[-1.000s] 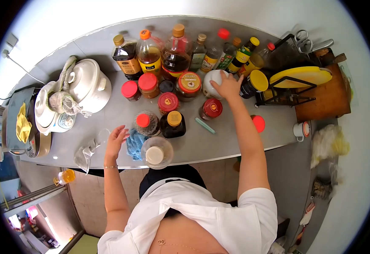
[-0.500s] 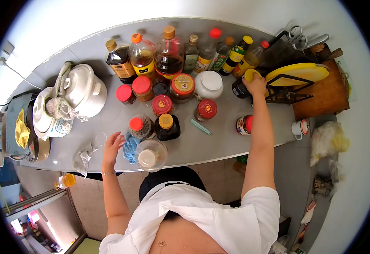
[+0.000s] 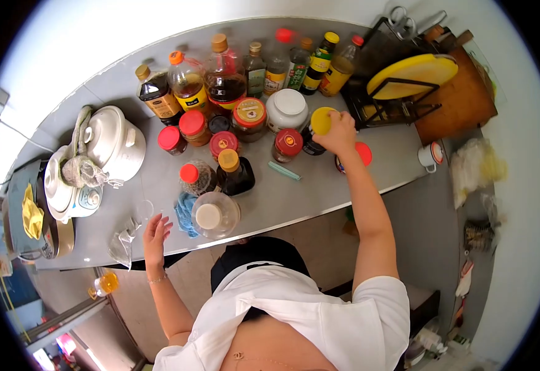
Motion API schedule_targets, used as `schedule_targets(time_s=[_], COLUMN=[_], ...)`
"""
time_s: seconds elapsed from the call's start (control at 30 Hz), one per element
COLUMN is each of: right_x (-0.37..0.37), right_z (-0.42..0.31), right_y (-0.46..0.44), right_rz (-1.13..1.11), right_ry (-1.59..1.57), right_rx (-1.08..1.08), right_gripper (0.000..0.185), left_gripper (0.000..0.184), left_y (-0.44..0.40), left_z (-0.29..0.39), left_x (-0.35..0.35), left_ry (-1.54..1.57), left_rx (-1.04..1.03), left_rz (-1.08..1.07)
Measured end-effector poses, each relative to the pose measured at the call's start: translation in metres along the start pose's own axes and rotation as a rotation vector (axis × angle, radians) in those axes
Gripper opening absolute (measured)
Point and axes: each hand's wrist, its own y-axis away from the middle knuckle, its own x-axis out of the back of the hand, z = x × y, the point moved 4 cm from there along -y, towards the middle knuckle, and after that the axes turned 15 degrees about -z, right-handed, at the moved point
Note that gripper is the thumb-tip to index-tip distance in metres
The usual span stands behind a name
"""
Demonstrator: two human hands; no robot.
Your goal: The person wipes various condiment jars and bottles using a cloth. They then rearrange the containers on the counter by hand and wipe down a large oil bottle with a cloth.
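Observation:
My right hand (image 3: pixel 340 134) grips a dark jar with a yellow lid (image 3: pixel 322 120) from its right side, fingers around the lid. The jar is beside a red-lidded jar (image 3: pixel 288 143) and a white jar (image 3: pixel 286 110). Below my right wrist is another jar with a red lid (image 3: pixel 362 153), partly covered by the arm. My left hand (image 3: pixel 155 237) hovers at the counter's front edge with fingers apart and nothing in them. Near it are a crumpled blue cloth (image 3: pixel 186 213), a clear plastic bag (image 3: pixel 122 243) and a clear jar with a pale lid (image 3: pixel 209 216).
Several sauce and oil bottles (image 3: pixel 225 83) line the back wall. On the left stand white pots (image 3: pixel 114 139). A black rack (image 3: pixel 400 117) with a yellow board (image 3: pixel 413 75) and a wooden board (image 3: pixel 458 93) is at the right, near an enamel mug (image 3: pixel 430 156). A green strip (image 3: pixel 284 170) lies mid-counter.
My right hand has brought the yellow-lidded jar leftward, away from the rack to beside the red-lidded jar. My left hand has lowered slightly toward the counter edge. The view has shifted a little.

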Motion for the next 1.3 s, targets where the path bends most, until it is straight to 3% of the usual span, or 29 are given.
schedule_targets(time_s=[0.2, 0.27, 0.33, 0.4, 0.43, 0.63, 0.7, 0.97, 1.03, 1.13, 1.17, 1.27, 1.3], right_x=[-0.01, -0.011, -0.006, -0.012, -0.018, -0.117, -0.14, -0.179, -0.188, -0.211, -0.217, -0.225, -0.233], right_z=[-0.014, -0.016, -0.02, -0.02, -0.025, -0.028, -0.007, 0.14, 0.188, 0.268, 0.293, 0.36, 0.381], right_y=[0.037, 0.058, 0.089, 0.133, 0.161, 0.294, 0.322, 0.388, 0.4, 0.419, 0.422, 0.423, 0.42], right_rz=[0.037, 0.111, 0.39, 0.62, 0.681, 0.428, 0.309, 0.023, -0.221, -0.495, -0.564, -0.559, -0.543], right_ry=[-0.015, -0.003, -0.207, -0.508, -0.541, -0.568, -0.579, -0.495, -0.596, -0.869, -0.98, -0.966, -0.95], right_rx=[0.049, 0.035, 0.106, 0.187, 0.171, 0.051, 0.007, -0.232, -0.35, -0.632, -0.743, -0.936, -0.964], right_gripper=[0.076, 0.079, 0.056, 0.037, 0.012, 0.007, 0.008, 0.031, 0.039, 0.048, 0.05, 0.049, 0.047], left_gripper=[0.032, 0.027, 0.023, 0.021, 0.02, 0.021, 0.025, 0.035, 0.04, 0.046, 0.057, 0.072, 0.087], left_y=[0.039, 0.055, 0.066, 0.067, 0.067, 0.063, 0.062, 0.057, 0.046, 0.06, 0.062, 0.076, 0.072], left_z=[-0.014, -0.024, -0.042, -0.059, -0.069, -0.092, -0.099, -0.15, -0.2, -0.206, -0.213, -0.222, -0.239], left_x=[0.01, 0.008, -0.001, -0.027, -0.045, -0.17, -0.212, -0.36, -0.383, -0.43, -0.449, -0.479, -0.486], left_ry=[-0.01, -0.139, -0.201, -0.166, -0.148, -0.236, -0.392, -0.714, -0.848, -1.26, -1.37, -1.543, -1.58], left_rx=[0.059, 0.22, 0.291, 0.258, 0.244, 0.155, 0.158, 0.122, 0.083, 0.134, 0.194, 0.418, 0.487], left_rz=[-0.103, -0.272, -0.486, -0.56, -0.604, -0.921, -1.005, -1.194, -1.188, -1.215, -1.325, -1.077, -1.111])
